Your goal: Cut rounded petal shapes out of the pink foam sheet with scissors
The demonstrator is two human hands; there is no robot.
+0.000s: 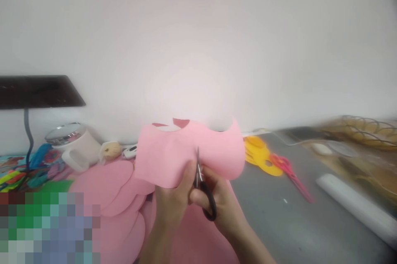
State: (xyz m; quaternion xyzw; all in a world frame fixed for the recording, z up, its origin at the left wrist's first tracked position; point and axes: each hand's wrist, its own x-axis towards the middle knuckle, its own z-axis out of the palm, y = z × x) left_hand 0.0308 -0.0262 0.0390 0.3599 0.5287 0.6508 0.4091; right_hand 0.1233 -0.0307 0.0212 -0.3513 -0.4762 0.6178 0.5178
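Observation:
In the head view a sheet of pink paper [167, 154] is held up in the middle, its top edge cut in curves and its right side bending round. My left hand [176, 198] is closed on the sheet's lower edge. My right hand [214, 198] grips black-handled scissors [209, 204], whose blades point up at the sheet. The two hands are close together. To the left, several rounded pink paper pieces [105, 185] lie overlapping. More pink paper [195, 235] lies below my hands.
Yellow paper cutouts [257, 152] and pink scissors [293, 177] lie on the grey table [266, 214] at right. A white bar-shaped object [353, 204] is further right. A white mug [80, 148] stands back left, near a dark panel [40, 91] at the wall. The lower left corner is pixelated.

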